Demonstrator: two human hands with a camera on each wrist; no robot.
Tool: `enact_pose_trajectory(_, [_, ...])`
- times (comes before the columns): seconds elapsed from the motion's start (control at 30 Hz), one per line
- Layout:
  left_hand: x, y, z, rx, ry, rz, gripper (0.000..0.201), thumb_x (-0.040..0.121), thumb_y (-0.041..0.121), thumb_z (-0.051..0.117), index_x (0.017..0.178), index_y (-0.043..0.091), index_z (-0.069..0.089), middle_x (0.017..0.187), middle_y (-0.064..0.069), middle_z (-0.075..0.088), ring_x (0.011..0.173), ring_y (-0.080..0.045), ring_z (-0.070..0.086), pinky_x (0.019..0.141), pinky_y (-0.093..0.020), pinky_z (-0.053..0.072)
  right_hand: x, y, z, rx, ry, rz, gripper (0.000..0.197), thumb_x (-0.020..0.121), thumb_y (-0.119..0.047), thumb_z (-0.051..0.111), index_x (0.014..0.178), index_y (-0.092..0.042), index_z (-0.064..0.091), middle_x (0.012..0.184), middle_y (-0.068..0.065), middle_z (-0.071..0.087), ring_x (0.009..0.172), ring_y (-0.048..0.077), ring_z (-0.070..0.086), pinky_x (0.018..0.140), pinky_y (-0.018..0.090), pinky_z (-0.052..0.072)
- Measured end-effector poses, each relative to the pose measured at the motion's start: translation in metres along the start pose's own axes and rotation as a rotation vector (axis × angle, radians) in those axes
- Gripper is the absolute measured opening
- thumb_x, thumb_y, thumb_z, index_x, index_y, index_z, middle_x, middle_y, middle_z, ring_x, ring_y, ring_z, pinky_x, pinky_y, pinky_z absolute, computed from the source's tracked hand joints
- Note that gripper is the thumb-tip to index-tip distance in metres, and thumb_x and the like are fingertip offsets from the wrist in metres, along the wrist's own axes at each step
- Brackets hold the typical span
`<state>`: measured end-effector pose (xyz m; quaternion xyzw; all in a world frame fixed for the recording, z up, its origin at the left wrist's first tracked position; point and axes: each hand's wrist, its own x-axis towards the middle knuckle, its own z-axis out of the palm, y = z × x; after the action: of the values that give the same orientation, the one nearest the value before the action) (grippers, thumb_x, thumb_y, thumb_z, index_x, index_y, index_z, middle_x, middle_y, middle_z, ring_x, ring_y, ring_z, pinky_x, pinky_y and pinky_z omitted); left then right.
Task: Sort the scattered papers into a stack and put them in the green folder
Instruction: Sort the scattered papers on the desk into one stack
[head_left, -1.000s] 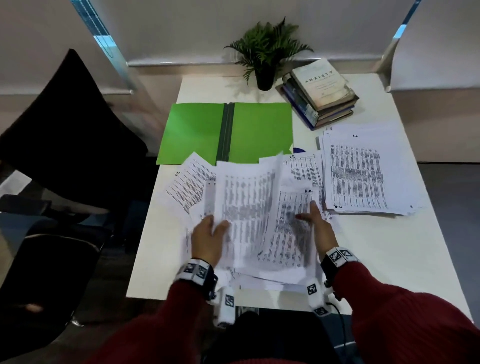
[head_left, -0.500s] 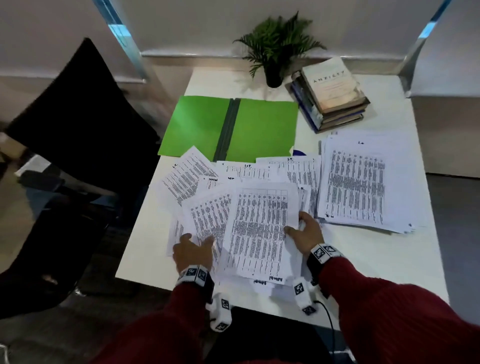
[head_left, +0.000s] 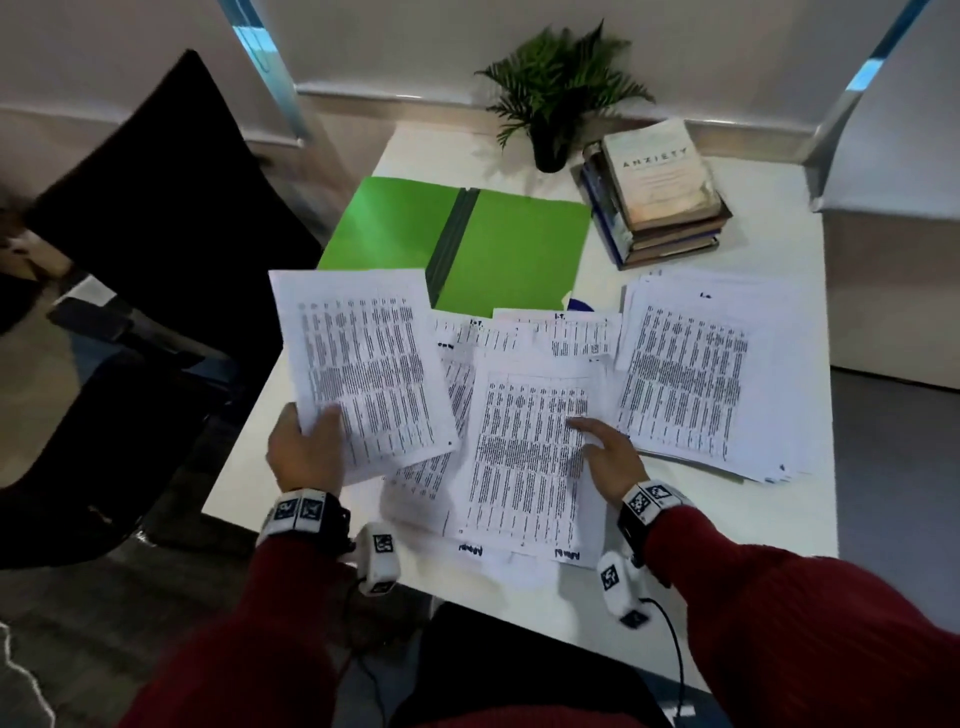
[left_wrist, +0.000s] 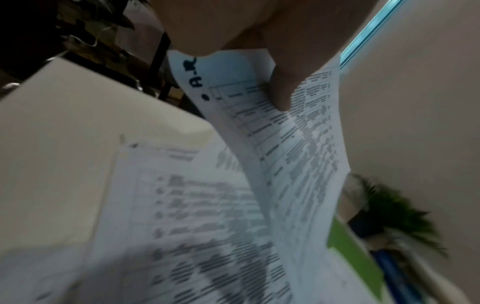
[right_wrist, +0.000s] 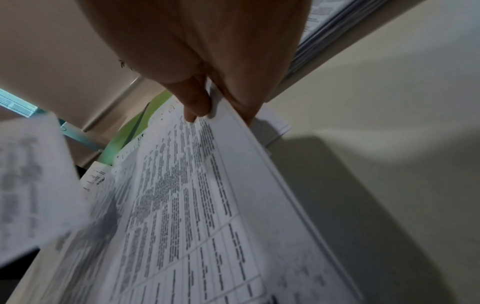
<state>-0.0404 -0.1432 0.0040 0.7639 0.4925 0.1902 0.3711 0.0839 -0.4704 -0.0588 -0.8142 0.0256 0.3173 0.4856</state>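
Observation:
The open green folder (head_left: 509, 244) lies flat at the back of the white table (head_left: 727, 530). Printed sheets are scattered in front of it (head_left: 524, 447), and a larger stack of papers (head_left: 685, 374) lies to the right. My left hand (head_left: 311, 431) holds one printed sheet (head_left: 363, 364) by its near corner, lifted above the table's left edge; the thumb (left_wrist: 280, 90) presses on the sheet's face. My right hand (head_left: 608, 457) pinches the right edge of the middle sheets, with its thumb (right_wrist: 197, 100) on top and the fingers underneath.
A stack of books (head_left: 660, 192) and a small potted plant (head_left: 556, 98) stand behind the folder at the back right. A black chair (head_left: 156, 208) stands left of the table. A bare strip of table shows along the right and near edges.
My left hand has picked a sheet off the scattered pile and raised it to the left. My right hand stays at the right edge of the middle sheets.

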Motion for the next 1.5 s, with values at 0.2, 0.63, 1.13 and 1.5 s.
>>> enact_pose_trajectory(0.2, [-0.019,0.024,0.015,0.046,-0.333,0.127,0.035,0.087,0.038,0.075,0.079,0.006,0.063,0.075,-0.013,0.067,0.067,-0.021,0.056,0.062,-0.034,0.046,-0.004,-0.009,-0.004,0.128,-0.036,0.044,0.050,0.104,-0.056,0.042,0.123,-0.022,0.073,0.147,0.011,0.057,0.140,0.028,0.050,0.110,0.033,0.031])
enact_pose_trajectory(0.63, [-0.037,-0.021,0.081,0.323,-0.551,-0.037,0.053,0.086,0.046,0.078,0.128,0.017,0.062,0.125,-0.009,0.067,0.114,-0.027,0.063,0.103,-0.041,0.049,0.002,0.009,0.003,0.006,0.085,0.025,0.049,0.090,-0.017,0.076,0.135,-0.007,0.060,0.129,0.006,0.067,0.116,0.023,0.063,0.104,0.038,0.048])
enact_pose_trajectory(1.13, [0.056,-0.064,0.050,0.629,-0.436,-0.183,0.104,0.052,0.050,0.099,0.134,0.015,0.045,0.135,-0.020,0.044,0.131,-0.041,0.041,0.101,-0.060,0.042,-0.029,0.003,0.015,0.008,0.277,-0.108,0.080,0.090,0.010,0.060,0.158,-0.023,0.034,0.163,-0.002,0.035,0.143,0.007,0.029,0.123,0.034,0.021])
enact_pose_trajectory(1.5, [0.070,-0.048,0.023,0.222,-0.475,0.108,0.022,0.093,0.031,0.074,0.086,0.011,0.065,0.075,-0.010,0.066,0.076,-0.033,0.066,0.061,-0.031,0.046,-0.039,-0.005,0.035,0.103,0.441,0.015,0.039,0.093,0.001,0.059,0.110,-0.030,0.076,0.117,0.010,0.074,0.063,0.028,0.062,0.061,0.035,0.052])
